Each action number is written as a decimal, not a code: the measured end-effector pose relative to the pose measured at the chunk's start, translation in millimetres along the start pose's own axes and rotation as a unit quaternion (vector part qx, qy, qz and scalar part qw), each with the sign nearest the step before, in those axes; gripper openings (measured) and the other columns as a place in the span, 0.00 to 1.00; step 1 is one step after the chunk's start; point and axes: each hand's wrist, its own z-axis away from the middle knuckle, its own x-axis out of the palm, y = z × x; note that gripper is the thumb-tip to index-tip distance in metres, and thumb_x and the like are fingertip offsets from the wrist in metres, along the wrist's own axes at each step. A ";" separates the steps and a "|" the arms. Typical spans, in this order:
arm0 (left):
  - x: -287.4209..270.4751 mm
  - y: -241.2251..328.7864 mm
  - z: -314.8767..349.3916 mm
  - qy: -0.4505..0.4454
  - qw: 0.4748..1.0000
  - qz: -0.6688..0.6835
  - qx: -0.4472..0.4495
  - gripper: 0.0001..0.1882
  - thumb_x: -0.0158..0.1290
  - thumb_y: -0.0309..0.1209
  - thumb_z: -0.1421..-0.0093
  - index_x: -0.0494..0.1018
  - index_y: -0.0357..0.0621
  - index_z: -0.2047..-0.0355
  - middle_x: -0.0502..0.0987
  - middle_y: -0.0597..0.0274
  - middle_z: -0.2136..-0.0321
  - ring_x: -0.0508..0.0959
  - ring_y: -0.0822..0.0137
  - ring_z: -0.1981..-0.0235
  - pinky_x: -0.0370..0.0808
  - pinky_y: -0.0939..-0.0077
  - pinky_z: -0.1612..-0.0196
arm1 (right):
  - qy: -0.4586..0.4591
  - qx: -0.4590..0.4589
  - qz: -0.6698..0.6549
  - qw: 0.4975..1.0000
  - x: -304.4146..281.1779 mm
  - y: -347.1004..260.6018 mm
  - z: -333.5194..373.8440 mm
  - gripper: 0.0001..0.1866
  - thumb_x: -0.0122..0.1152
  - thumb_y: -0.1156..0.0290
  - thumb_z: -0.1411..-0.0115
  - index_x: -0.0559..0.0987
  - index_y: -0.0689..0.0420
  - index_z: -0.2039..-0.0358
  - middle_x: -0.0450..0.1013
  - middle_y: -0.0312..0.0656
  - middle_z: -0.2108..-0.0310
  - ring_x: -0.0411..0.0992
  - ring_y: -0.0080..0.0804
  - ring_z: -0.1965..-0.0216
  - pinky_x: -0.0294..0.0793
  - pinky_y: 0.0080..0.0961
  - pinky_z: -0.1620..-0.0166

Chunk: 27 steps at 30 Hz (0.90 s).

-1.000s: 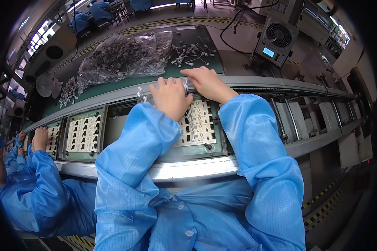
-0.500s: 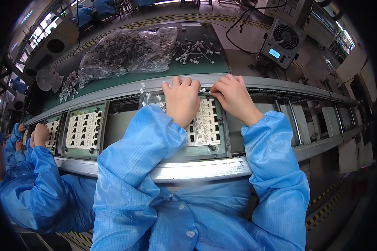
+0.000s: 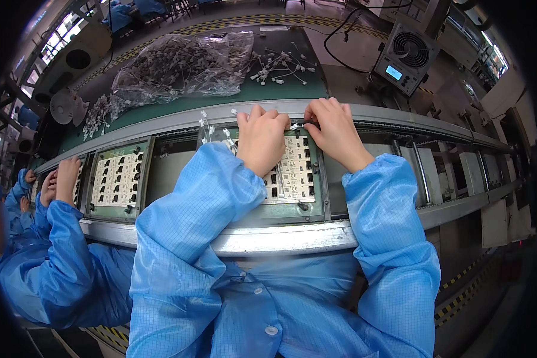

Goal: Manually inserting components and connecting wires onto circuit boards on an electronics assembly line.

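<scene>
My left hand [image 3: 262,140] is closed over the far part of a board panel [image 3: 296,170], its fingertips bent down. White connector cables [image 3: 228,142] stick out on its left, and thin leads hang below it across the panel. The panel is cream with rows of black parts, set in a green carrier [image 3: 280,213]. Beside it my right hand [image 3: 335,134] pinches at the panel's far right corner, thumb at a small white connector [image 3: 296,126] lying between both hands. The left fingertips are partly hidden.
A second panel [image 3: 118,179] lies on the conveyor rail [image 3: 286,238] to the left, where a co-worker's hands [image 3: 62,179] work. Beyond stand a clear bag of cables [image 3: 179,65], loose cables [image 3: 283,67] and a grey fan unit [image 3: 404,56] with a lit display.
My right hand has shifted slightly up, its thumb and forefinger a little more apart near the connector. The left hand stays almost in place. The co-worker's hand has risen.
</scene>
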 end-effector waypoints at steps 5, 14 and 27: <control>-20.6 -3.8 -4.3 -0.037 0.998 0.027 -0.032 0.08 0.57 0.30 0.44 0.83 0.50 0.66 0.79 0.61 0.63 0.73 0.54 0.54 0.65 0.52 0.52 | 0.005 -0.023 -0.020 1.000 -3.4 1.3 0.0 0.09 0.61 0.76 0.43 0.78 0.52 0.60 0.72 0.37 0.62 0.68 0.39 0.54 0.62 0.36 0.50; -42.2 -49.1 -16.5 -0.080 0.960 -0.160 -0.217 0.22 0.59 0.54 0.45 0.80 0.48 0.68 0.82 0.62 0.67 0.76 0.55 0.57 0.63 0.51 0.53 | 0.013 -0.060 -0.016 0.998 4.2 -6.6 -2.4 0.13 0.56 0.79 0.40 0.82 0.51 0.57 0.72 0.40 0.53 0.67 0.41 0.45 0.62 0.38 0.43; -37.2 -52.6 -11.4 -0.059 0.993 0.014 -0.102 0.08 0.55 0.29 0.44 0.82 0.49 0.65 0.82 0.60 0.67 0.79 0.54 0.58 0.65 0.55 0.53 | -0.025 -0.002 0.039 0.999 31.3 -61.7 -31.7 0.10 0.65 0.60 0.42 0.80 0.53 0.71 0.71 0.39 0.60 0.66 0.39 0.50 0.58 0.42 0.44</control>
